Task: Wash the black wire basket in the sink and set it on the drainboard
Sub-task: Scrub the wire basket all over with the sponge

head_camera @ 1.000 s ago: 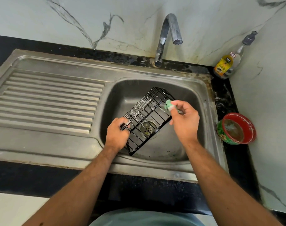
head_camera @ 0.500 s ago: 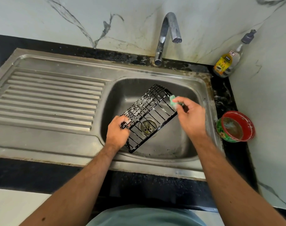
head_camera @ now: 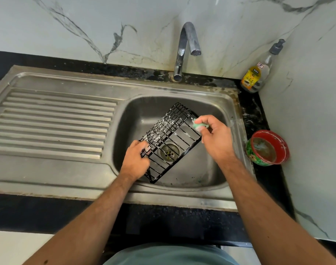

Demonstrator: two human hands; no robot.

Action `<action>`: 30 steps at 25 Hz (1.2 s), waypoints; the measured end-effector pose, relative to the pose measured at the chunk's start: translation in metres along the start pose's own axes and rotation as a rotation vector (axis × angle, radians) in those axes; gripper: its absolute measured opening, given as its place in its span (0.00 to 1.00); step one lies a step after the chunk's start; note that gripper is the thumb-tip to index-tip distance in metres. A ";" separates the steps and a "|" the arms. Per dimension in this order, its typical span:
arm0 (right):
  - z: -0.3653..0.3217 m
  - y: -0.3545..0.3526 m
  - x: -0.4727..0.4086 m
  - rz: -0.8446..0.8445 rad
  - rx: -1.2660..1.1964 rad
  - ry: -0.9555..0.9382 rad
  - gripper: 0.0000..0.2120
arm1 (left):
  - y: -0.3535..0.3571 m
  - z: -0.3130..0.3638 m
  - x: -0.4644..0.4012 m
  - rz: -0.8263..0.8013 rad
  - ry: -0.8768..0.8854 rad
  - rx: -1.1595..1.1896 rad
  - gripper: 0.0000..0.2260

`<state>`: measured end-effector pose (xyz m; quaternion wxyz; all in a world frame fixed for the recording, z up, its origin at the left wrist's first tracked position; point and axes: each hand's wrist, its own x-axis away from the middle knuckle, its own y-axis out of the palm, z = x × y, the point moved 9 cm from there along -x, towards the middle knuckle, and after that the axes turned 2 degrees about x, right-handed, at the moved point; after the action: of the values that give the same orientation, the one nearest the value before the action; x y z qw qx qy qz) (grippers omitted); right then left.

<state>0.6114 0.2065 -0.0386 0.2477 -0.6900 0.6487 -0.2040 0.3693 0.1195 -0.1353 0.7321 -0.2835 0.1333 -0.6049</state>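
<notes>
Over the last second the right hand [head_camera: 216,138] had slid the small green scrub pad [head_camera: 198,126] from the middle of the black wire basket [head_camera: 170,139] out to its edge at about 2 o'clock, and the basket had tipped a little flatter in the grip. White suds clung to the wires in a band across the far half; the near half looked bare. My read: soaping was under way but not finished, and rinsing hadn't begun, since no water ran from the curved chrome tap [head_camera: 186,48] at 12 o'clock.

The left hand [head_camera: 135,161] was clenched round the basket's near-left corner, at about 8 o'clock, holding it tilted above the drain inside the stainless steel sink bowl [head_camera: 216,175]. The right hand was pinching the pad against the rim wire.

The bowl held only the basket, plus a small green speck near its front wall. At 3 o'clock, a round red-and-green painted pot [head_camera: 267,161] sat on the black counter with cloudy liquid inside. At 1 o'clock stood a clear pump bottle with a yellow label [head_camera: 254,78], nearly empty. The ribbed steel drainboard [head_camera: 48,127], at 9 o'clock, carried nothing yet.
</notes>
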 end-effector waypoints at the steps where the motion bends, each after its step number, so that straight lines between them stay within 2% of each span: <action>1: 0.004 -0.001 0.004 0.022 0.004 0.028 0.11 | 0.003 -0.002 -0.001 -0.023 -0.005 -0.025 0.19; 6: 0.005 -0.005 0.019 0.098 0.102 0.069 0.20 | 0.021 0.000 0.000 -0.153 0.006 -0.204 0.17; 11: -0.010 0.007 0.031 0.019 0.239 0.010 0.25 | 0.050 -0.012 0.006 -0.356 -0.068 -0.456 0.22; 16: -0.022 0.010 0.036 0.028 0.256 0.017 0.23 | 0.049 -0.018 0.002 -0.339 -0.139 -0.458 0.21; 22: -0.037 0.014 0.041 0.021 0.345 0.069 0.23 | 0.052 -0.023 0.003 -0.480 -0.166 -0.316 0.23; 23: -0.038 0.018 0.043 0.004 0.352 0.067 0.23 | 0.050 -0.024 0.002 -0.477 -0.186 -0.264 0.22; 26: -0.037 0.031 0.057 -0.032 0.340 0.041 0.23 | 0.038 -0.018 0.001 -0.335 -0.180 0.002 0.22; 28: -0.036 0.036 0.064 -0.008 0.304 0.010 0.24 | 0.040 -0.005 0.005 -0.354 -0.109 0.156 0.28; 30: -0.032 0.033 0.063 0.000 0.270 0.024 0.23 | 0.046 0.002 0.010 -0.393 -0.099 0.190 0.32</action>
<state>0.5706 0.1400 -0.0361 0.3306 -0.6479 0.6184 -0.2975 0.4100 0.1154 -0.1590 0.6292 -0.2630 -0.0181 -0.7312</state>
